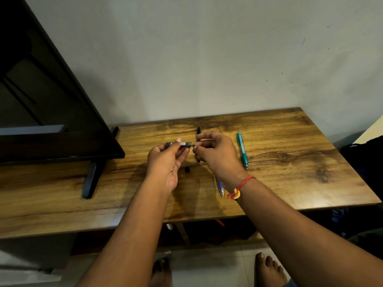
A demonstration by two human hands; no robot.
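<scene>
Gripping barrel (183,144) in curled left hand (165,162) above table's (290,162) middle, well inside its edges. Pinching tip (193,145) with right hand (217,156), teal pen (242,150) toward table's right.

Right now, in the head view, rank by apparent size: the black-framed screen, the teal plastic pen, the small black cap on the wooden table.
1. black-framed screen
2. teal plastic pen
3. small black cap

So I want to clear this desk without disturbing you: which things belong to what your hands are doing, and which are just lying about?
In hand: dark labelled tube, held by the left hand, its end pinched by the right hand; small black cap below, probably its own.
Lying about: black pen; teal pen; blue pen, partly under the right wrist; screen on its stand.
</scene>
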